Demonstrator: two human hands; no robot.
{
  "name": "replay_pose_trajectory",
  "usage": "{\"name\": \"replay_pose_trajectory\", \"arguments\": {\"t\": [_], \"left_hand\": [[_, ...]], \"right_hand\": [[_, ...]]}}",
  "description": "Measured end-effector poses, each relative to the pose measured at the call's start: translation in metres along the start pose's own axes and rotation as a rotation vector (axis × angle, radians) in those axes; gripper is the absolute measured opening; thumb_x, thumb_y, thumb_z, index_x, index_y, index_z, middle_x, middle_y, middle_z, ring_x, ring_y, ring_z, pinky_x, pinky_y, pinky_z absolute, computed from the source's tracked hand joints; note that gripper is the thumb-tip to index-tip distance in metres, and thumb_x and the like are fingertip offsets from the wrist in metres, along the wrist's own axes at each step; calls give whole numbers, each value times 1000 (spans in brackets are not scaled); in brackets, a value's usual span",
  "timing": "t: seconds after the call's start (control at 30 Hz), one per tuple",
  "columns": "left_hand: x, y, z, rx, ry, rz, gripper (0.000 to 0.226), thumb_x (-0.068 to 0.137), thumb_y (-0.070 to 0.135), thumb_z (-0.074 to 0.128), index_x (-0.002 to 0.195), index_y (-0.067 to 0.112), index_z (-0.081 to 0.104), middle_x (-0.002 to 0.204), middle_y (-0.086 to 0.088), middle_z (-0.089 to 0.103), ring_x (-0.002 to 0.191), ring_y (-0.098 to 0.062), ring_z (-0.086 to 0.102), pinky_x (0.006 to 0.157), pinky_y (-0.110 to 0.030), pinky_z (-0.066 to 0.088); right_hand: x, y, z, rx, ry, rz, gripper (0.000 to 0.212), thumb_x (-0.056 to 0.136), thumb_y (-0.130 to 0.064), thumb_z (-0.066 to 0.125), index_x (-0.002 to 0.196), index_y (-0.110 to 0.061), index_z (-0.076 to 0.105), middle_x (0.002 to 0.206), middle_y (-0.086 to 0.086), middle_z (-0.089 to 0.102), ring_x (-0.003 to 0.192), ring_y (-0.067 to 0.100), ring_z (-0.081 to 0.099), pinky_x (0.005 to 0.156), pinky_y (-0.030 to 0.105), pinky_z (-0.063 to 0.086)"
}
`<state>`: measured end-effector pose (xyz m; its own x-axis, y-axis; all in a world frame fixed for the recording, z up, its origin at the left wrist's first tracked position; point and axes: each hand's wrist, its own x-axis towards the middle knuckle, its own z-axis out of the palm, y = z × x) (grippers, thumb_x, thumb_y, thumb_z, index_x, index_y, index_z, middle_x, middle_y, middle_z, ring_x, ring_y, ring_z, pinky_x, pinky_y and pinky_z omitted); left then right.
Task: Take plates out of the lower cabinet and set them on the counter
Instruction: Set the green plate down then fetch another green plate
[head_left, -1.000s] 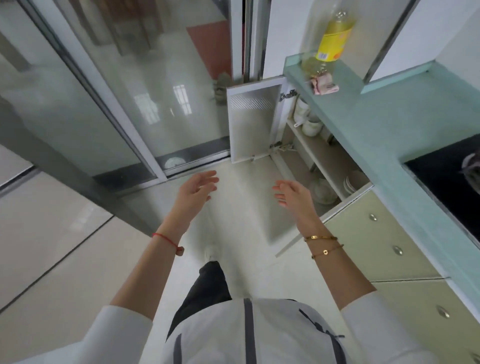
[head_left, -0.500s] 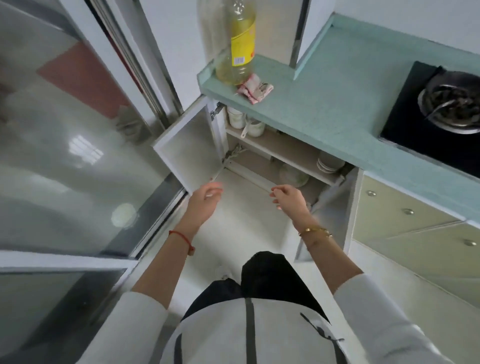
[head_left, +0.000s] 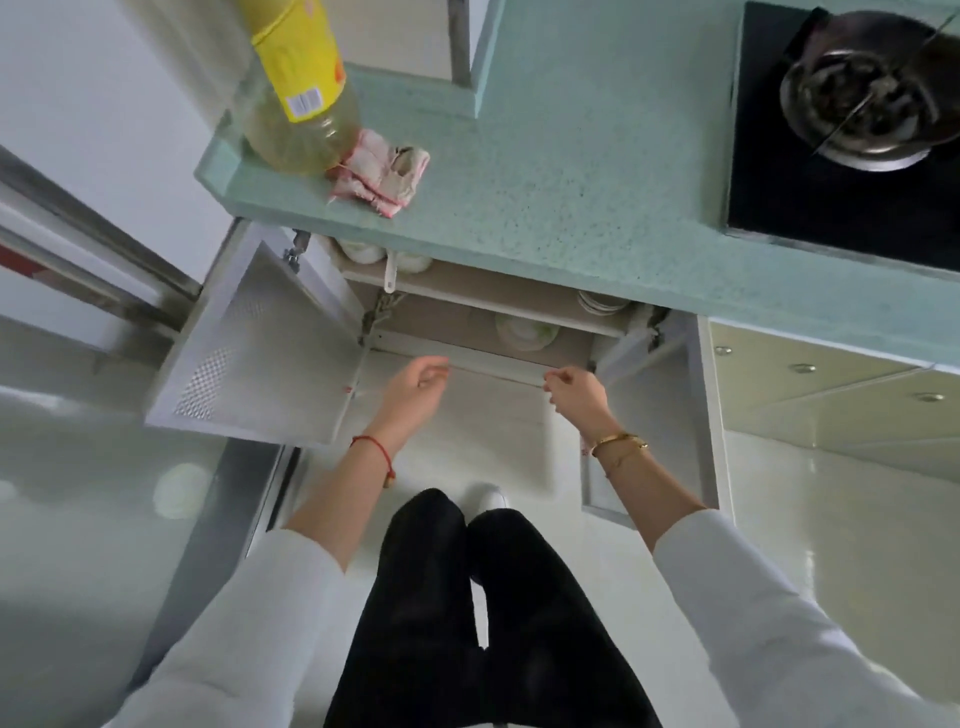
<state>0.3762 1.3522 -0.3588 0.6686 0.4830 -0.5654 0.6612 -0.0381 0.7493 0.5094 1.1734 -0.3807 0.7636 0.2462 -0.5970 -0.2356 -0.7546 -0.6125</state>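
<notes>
The lower cabinet (head_left: 467, 291) under the teal counter (head_left: 571, 171) stands with both doors swung wide. On its lower level sits a stack of white dishes (head_left: 525, 332); a second stack of plates (head_left: 602, 302) rests on the shelf at the right, partly hidden by the counter edge. Cups and a white ladle (head_left: 390, 270) occupy the shelf's left end. My left hand (head_left: 415, 387) and my right hand (head_left: 576, 387) hover just in front of the cabinet's bottom edge, fingers loosely curled, holding nothing and apart from the dishes.
A big oil bottle (head_left: 298, 88) and a crumpled cloth (head_left: 382, 171) stand on the counter's left corner. A black hob with a steel wok (head_left: 872, 88) fills the right. The left door (head_left: 254, 348) and right door (head_left: 649, 431) flank my arms. Pale green drawers (head_left: 831, 395) lie to the right.
I have turned to face the cabinet squarely and moved closer. Both hands have advanced from mid-air over the floor to the cabinet's front edge, fingers curling more.
</notes>
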Motion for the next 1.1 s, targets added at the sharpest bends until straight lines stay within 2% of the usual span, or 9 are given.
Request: {"name": "replay_pose_trajectory", "arguments": {"t": [0.17,0.27,0.5,0.6,0.7,0.77,0.83,1.0,1.1], "left_hand": [[102,-39,33,117,-45,48,30,97,22,52,124,27,62,120,6,67,110,-12,61,87,-24,46],[177,-78,61,159,-32,64,29,96,19,55,124,20,65,121,-1,69,106,-12,62,88,-20,42],[357,-173,128,203,-43,85,36,93,6,50,126,11,63,121,-12,70,111,-31,66,91,-42,56],[434,-213,156,199,-7,102,38,95,13,51,131,15,59,123,-9,69,103,-31,68,86,-40,58],[501,-248,181,149,8,118,42,95,12,54,137,12,49,129,-12,64,96,-30,65,72,-29,54],[541,-265,198,145,2,133,47,95,9,56,140,9,44,134,-16,59,112,-35,62,89,-36,54],[576,-279,211,208,25,167,52,93,11,60,142,8,43,137,-15,57,122,-32,57,103,-37,48],[636,-293,233,258,19,233,63,94,20,61,149,4,34,147,-17,49,136,-31,47,108,-32,38],[655,-288,243,310,14,302,50,94,15,62,137,-6,48,138,-25,55,131,-36,51,105,-36,41]], "right_hand": [[92,45,40,-12,29,78,30,88,-10,44,93,9,67,83,18,62,79,30,57,81,39,54],[157,81,77,-12,38,95,21,84,-7,43,72,-4,60,76,8,52,75,21,47,70,34,45],[330,171,151,63,99,95,20,89,-12,45,84,-1,61,82,15,56,82,29,55,88,51,53],[400,201,171,66,160,73,22,90,-8,45,70,-8,54,74,15,52,79,32,55,77,44,49],[464,231,186,82,155,54,28,96,-9,46,113,8,61,111,28,61,111,43,60,97,47,49],[502,248,195,36,203,46,39,98,-14,47,131,5,52,134,25,56,125,40,53,106,42,43],[539,263,202,-62,290,11,37,96,-17,49,121,8,60,129,27,60,121,38,56,97,36,42],[601,280,214,-158,389,-132,30,96,-12,51,113,8,65,119,32,63,115,42,58,96,43,43],[622,280,212,-82,445,-164,29,93,-7,53,113,10,63,116,33,64,111,44,59,97,47,43]]}}
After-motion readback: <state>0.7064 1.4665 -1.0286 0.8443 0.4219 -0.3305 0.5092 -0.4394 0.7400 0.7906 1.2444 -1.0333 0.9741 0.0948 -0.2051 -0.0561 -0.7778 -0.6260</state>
